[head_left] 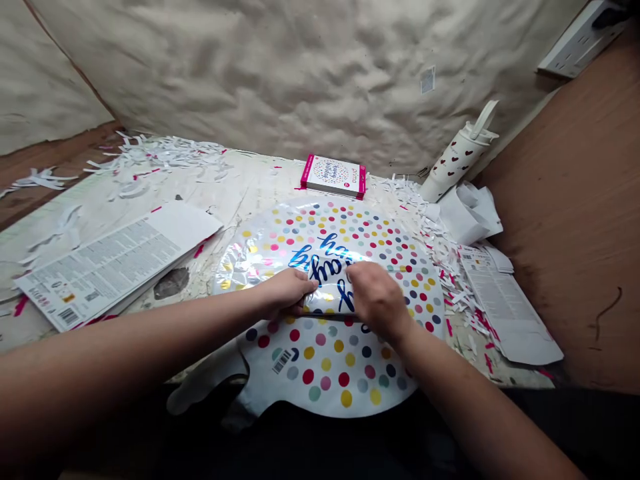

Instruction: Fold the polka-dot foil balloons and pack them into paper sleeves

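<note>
A round white foil balloon with coloured dots lies flat across the table's front edge. Over its middle sits a folded piece of the same shiny dotted foil with blue script lettering. My left hand pinches the left side of this fold, thumb on top. At its right side my right hand is closed with the fingers curled on the foil. The balloon's white tail hangs at the lower left, next to a barcode printed near the edge.
A pink-edged stack of packets lies behind the balloon. Printed card sheets are at left, more card at right. A white tumbler with hearts stands back right beside crumpled paper. Paper shreds are scattered about.
</note>
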### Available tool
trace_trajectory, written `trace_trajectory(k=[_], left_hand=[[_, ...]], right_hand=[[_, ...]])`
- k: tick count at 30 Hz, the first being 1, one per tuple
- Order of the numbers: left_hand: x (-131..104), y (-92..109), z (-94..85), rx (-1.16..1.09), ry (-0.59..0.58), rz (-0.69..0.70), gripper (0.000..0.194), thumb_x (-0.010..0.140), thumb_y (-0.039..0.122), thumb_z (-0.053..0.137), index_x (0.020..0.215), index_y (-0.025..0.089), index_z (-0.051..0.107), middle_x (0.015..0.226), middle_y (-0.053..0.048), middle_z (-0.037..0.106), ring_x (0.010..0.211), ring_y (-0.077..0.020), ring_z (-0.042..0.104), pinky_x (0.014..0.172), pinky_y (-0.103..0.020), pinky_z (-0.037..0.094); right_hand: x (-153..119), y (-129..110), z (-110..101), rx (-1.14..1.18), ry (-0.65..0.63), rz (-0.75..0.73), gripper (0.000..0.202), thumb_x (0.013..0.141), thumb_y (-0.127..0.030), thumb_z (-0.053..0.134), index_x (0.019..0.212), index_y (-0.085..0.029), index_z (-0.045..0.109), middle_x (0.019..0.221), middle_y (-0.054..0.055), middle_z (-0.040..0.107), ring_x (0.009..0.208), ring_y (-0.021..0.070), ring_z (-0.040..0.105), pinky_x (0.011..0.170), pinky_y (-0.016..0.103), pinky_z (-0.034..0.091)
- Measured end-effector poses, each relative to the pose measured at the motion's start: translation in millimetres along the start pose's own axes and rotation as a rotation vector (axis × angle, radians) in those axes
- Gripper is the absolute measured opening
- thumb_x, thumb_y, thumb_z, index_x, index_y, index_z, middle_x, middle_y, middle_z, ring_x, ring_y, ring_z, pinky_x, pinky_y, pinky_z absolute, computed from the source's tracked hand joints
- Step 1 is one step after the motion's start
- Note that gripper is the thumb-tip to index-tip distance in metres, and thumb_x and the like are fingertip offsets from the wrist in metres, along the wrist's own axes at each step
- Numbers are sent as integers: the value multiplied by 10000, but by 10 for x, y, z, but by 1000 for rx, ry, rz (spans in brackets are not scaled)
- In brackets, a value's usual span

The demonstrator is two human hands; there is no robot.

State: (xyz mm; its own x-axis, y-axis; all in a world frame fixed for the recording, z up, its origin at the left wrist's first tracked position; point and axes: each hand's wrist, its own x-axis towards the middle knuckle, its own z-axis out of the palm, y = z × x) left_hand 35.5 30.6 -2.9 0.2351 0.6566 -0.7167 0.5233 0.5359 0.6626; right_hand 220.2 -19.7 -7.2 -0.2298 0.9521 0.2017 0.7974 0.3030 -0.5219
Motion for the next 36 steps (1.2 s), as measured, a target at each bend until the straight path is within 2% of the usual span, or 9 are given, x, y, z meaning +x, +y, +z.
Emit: trace_trajectory(k=[5, 11, 16, 21, 24, 27, 31, 33, 36], left_hand=[[-132, 40, -136, 113, 7, 74, 289, 801, 414, 517, 649, 170, 490, 509, 24, 491, 477, -122, 519, 555, -275, 494], [-402, -201, -80, 1157, 232, 1044, 280, 792, 138, 440, 1036, 112, 573, 1148, -154, 573, 1092, -264, 519, 927, -395, 420], [-283, -286, 35, 1390, 339, 1207, 252, 825, 110, 378, 954, 84, 593, 945, -163, 640, 935, -266, 587, 848, -420, 446], [-570, -193, -187, 689, 406, 1024, 197, 826, 151, 410, 875, 155, 601, 782, -42, 657, 705, -154, 612, 643, -251, 475], [-814, -180, -277, 414, 239, 893, 227, 859, 200, 391, 829, 147, 609, 756, -26, 650, 678, -130, 604, 614, -212, 463], [-854, -276, -578, 536, 224, 820, 323, 870, 371, 421, 1012, 158, 617, 996, -62, 662, 913, -190, 605, 794, -270, 466], [-697, -659, -1383, 927, 841, 177, 822, 788, 636, 391, 1377, 70, 300, 1446, -215, 256, 1307, -393, 238, 996, -515, 275], [-651, -863, -1736, 1004, 775, -75, 852, 782, 613, 401, 1358, -6, 306, 1411, -282, 277, 1264, -424, 308, 946, -491, 334], [-685, -987, -1992, 1048, 663, -71, 610, 837, 467, 370, 1294, 70, 439, 1327, -210, 455, 1154, -340, 478, 888, -379, 397]], right_hand=[[112, -41, 250, -241, -307, -128, 533, 917, -458, 293, 1406, -246, 289, 1481, 38, 257, 1363, 295, 174, 1086, 526, 157], [169, 20, 312, -243, -368, -55, 514, 921, -384, 252, 1424, -283, 220, 1500, -20, 179, 1381, 245, 113, 1104, 488, 88], [115, 100, 149, 117, -335, -32, 515, 884, -400, 343, 1373, -239, 367, 1460, 32, 302, 1366, 263, 179, 1101, 499, 66], [-191, 203, -122, 1025, -289, 62, 767, 678, -711, 520, 1291, -252, 471, 1244, 94, 574, 1163, 320, 503, 958, 469, 404], [-332, 110, -106, 1079, -174, 289, 514, 593, -425, 776, 1047, -219, 651, 1025, 86, 689, 962, 302, 628, 823, 414, 508], [-366, -10, -65, 1187, -119, 509, 251, 665, -322, 742, 870, -184, 698, 869, 74, 722, 863, 269, 664, 768, 387, 540], [-401, 43, -135, 1256, 68, 787, 212, 646, -317, 746, 824, -222, 681, 794, 50, 723, 722, 248, 689, 594, 330, 583], [-451, 133, -174, 1249, 128, 863, 204, 636, -316, 749, 806, -240, 665, 761, 40, 719, 686, 249, 689, 527, 319, 584], [-524, 245, -176, 1264, 145, 898, 263, 624, -309, 759, 850, -237, 646, 781, 39, 719, 685, 261, 688, 508, 335, 587]])
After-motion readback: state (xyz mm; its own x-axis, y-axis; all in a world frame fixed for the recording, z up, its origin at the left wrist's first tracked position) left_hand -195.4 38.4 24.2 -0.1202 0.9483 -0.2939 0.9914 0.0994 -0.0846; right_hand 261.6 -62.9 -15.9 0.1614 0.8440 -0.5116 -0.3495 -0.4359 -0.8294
